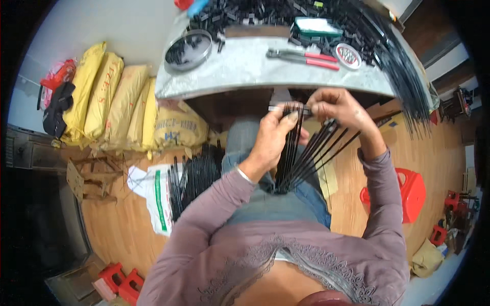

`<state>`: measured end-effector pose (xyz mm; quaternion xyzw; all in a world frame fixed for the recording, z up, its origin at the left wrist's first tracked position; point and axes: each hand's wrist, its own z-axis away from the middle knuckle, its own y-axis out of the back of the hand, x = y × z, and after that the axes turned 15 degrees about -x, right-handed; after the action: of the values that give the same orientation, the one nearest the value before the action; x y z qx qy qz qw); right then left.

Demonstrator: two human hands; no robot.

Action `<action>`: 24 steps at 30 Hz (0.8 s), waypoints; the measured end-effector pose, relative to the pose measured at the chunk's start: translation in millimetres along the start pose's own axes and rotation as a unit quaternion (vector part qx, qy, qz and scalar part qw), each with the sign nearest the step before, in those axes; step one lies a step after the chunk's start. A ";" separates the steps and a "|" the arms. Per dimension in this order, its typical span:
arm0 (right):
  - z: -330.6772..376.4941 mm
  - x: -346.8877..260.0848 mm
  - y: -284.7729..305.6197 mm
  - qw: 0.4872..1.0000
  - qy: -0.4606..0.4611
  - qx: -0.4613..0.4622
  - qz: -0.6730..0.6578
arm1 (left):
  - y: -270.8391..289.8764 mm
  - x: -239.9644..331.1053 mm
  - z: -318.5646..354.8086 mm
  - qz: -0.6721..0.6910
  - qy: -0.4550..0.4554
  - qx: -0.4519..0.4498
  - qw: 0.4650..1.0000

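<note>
My left hand [270, 136] is closed round the upper ends of a bundle of thin black rods [292, 153], thumb pressed on top. The rods stand upright over my lap, and several fan out to the right from the same lower end. To the right, my right hand [339, 108] has its thumb and fingers pinched together at the tops of the rods, close to my left fingertips. A small dark piece seems to sit between the two hands, too small to make out. A white band shows at my left wrist.
Ahead is a grey table [240, 76] with a heap of small black pieces [245, 13], a round dish [189, 49], red-handled pliers [306, 57] and a small round tub [348, 55]. More rods [408, 76] overhang its right edge. Yellow sacks [107, 94], a rod pile [199, 178] and a red stool [408, 194] stand around.
</note>
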<state>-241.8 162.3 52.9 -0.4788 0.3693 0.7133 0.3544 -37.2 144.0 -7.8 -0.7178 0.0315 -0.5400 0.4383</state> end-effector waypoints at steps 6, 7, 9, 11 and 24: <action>10.3 53.4 1.4 0.980 -0.017 -0.194 -0.049 | -0.2 10.2 6.6 -0.315 -0.076 -0.019 0.946; 7.0 44.7 -12.5 0.973 0.019 -0.228 -0.024 | -2.0 11.2 8.3 -0.294 -0.086 -0.011 0.952; -0.5 22.2 -45.3 0.975 0.066 -0.209 -0.039 | -4.7 12.9 8.1 -0.284 -0.106 -0.018 0.953; -7.5 25.2 -74.8 0.952 0.095 -0.081 -0.279 | -4.2 19.0 6.8 -0.211 -0.049 -0.034 0.976; -34.4 58.3 -81.2 0.863 0.133 -0.015 -0.487 | 75.5 154.7 -101.7 -0.392 0.118 -0.028 0.912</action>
<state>-174.5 180.0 -26.6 -0.6938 0.1217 0.3847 0.5965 -22.4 -43.1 61.1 -0.6155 -0.1858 -0.7482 0.1637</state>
